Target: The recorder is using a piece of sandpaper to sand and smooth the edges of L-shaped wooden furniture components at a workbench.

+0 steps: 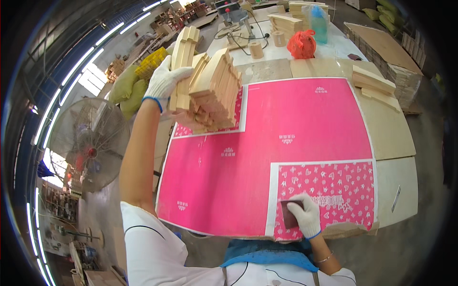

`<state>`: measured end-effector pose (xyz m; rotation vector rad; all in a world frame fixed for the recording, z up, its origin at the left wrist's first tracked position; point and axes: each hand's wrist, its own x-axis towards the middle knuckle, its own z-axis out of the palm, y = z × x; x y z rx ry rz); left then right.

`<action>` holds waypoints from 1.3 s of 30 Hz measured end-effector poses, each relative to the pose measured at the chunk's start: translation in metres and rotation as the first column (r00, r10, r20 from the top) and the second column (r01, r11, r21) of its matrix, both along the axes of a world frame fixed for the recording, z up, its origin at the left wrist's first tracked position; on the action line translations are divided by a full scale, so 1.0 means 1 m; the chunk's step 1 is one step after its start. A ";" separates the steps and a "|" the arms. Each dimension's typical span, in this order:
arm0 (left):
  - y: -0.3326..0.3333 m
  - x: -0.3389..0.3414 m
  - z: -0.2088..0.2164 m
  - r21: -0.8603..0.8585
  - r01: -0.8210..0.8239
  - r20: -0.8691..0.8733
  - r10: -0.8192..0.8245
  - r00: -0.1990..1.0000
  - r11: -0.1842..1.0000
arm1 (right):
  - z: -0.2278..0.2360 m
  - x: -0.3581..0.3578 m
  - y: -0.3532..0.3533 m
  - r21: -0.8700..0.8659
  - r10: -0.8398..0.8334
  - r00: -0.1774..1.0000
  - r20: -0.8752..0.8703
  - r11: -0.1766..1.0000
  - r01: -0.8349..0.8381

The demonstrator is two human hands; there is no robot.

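Note:
In a white knitted glove, my left hand (164, 81) reaches out to the far left of the table. Its fingers close round a pale wooden piece (184, 47) with a stepped, shaped profile. Right against that piece stands a stack of similar wooden pieces (214, 81), resting on the pink sheet's far left corner. My right hand (307, 217), gloved too, is low over the near right part of the pink sheet (305, 114). Between thumb and fingers it pinches a dark brown piece of sandpaper (288, 215); the fingertips behind it are hidden.
A few wooden pieces (374, 83) lie at the table's right edge. Farther back are a red plastic bag (301, 45), a teal bottle (318, 26), wooden rolls (256, 49) and cables. A large fan (90, 148) stands left; stacked boards (386, 57) stand right.

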<state>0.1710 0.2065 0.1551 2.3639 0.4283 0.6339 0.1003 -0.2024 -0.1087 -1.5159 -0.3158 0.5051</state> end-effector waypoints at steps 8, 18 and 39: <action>0.045 0.068 0.000 0.109 -0.128 -0.177 0.146 0.973 0.986 | -0.007 -0.001 -0.011 -0.033 0.031 0.999 -0.032 0.999 -0.032; 0.040 0.080 0.022 0.030 -0.089 -0.220 0.093 0.971 0.996 | -0.010 0.000 -0.013 -0.064 0.043 0.999 -0.015 0.997 -0.044; 0.032 0.118 -0.021 0.328 -0.086 -0.433 0.230 0.871 0.941 | -0.010 0.000 -0.011 -0.092 0.022 0.997 0.069 0.996 -0.016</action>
